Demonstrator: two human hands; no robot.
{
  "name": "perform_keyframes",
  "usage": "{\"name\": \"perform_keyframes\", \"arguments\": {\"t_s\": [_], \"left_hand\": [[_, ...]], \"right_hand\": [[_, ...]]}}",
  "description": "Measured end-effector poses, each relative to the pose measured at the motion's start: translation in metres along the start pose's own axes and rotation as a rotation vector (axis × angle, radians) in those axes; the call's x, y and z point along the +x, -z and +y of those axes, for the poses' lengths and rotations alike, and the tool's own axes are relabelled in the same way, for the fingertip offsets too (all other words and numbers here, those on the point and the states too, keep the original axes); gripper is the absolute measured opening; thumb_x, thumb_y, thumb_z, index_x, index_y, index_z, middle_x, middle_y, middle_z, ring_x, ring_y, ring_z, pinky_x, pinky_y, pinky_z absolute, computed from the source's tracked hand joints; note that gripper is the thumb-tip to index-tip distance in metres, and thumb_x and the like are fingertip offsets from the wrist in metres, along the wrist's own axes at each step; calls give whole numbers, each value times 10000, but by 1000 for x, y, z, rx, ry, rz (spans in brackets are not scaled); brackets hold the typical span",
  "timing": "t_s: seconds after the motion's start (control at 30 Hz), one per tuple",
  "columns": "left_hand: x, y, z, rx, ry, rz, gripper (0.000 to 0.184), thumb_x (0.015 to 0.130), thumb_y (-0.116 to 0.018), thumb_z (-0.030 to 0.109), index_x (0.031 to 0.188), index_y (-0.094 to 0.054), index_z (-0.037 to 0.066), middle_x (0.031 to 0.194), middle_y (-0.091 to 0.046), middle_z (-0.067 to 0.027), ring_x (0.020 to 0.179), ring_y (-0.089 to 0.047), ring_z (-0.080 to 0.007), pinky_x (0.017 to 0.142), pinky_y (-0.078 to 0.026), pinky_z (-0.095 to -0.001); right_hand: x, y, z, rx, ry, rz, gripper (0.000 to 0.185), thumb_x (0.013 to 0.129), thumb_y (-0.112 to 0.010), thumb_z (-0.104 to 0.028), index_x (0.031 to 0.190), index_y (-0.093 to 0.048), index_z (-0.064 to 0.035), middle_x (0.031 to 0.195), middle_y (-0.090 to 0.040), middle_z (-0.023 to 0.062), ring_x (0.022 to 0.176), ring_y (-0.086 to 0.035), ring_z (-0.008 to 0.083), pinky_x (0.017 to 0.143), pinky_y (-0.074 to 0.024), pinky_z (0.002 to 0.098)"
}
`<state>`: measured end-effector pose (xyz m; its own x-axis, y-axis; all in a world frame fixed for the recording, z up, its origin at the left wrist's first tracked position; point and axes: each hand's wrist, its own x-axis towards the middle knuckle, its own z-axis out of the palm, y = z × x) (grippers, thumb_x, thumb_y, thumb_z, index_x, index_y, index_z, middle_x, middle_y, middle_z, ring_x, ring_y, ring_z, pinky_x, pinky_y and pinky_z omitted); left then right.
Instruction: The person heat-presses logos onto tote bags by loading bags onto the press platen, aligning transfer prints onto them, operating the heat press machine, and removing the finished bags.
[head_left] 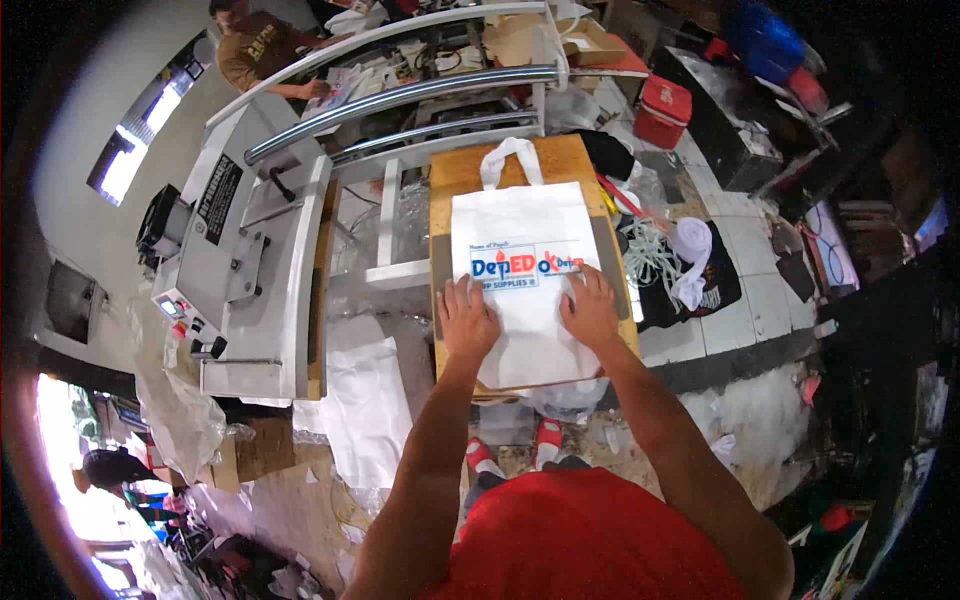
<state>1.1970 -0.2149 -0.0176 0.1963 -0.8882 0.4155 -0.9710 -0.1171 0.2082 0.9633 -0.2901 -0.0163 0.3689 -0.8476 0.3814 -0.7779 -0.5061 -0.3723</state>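
Observation:
A white tote bag point(525, 215) lies flat with its loop handles pointing away from me. Blue and red lettering, including "DepED" and "SUPPLIES", is printed across its middle. Under it is a wooden board point(565, 152) with a darker grey pad showing at the sides. My left hand point(467, 318) rests on the bag's left edge, fingers spread just below the print. On the right, my right hand point(590, 310) lies on the bag with its fingers stretched out, the tips at the print's right end. Neither hand grips anything.
A heat press machine point(225, 270) with metal rails point(400, 110) stands left. More white bags point(365, 400) hang beside it. At right lie white straps point(690, 245), black cloth point(715, 290) and a red box point(662, 110). Another person point(255, 50) works at the back left.

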Motion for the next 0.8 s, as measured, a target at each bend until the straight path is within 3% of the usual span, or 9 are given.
{"name": "perform_keyframes", "arguments": {"t_s": [0.13, 0.6, 0.8], "left_hand": [[-2, -3, 0, -5, 75, -44, 488, 840, -577, 171, 1321, -546, 97, 1413, -489, -130, 1378, -372, -395, 1150, -249, -587], [-5, -10, 1, -16, 85, -85, 483, 868, -539, 178, 1342, -527, 87, 1445, -463, -128, 1410, -330, -386, 1174, -168, -614], [-4, -8, 0, -28, 92, -91, 488, 860, -533, 169, 1340, -528, 83, 1436, -472, -121, 1388, -354, -380, 1175, -169, -606]], "right_hand": [[-1, -5, 2, -19, 14, 34, 452, 843, -645, -240, 1243, -598, -35, 1382, -479, 197, 1302, -434, 381, 1061, -371, 528], [-3, 1, 1, 4, -22, 21, 457, 844, -642, -260, 1249, -588, -57, 1382, -480, 167, 1313, -432, 349, 1046, -393, 512], [-2, -5, 3, 10, -24, 12, 464, 857, -633, -259, 1268, -590, -47, 1390, -482, 176, 1320, -420, 362, 1092, -354, 513]]}}
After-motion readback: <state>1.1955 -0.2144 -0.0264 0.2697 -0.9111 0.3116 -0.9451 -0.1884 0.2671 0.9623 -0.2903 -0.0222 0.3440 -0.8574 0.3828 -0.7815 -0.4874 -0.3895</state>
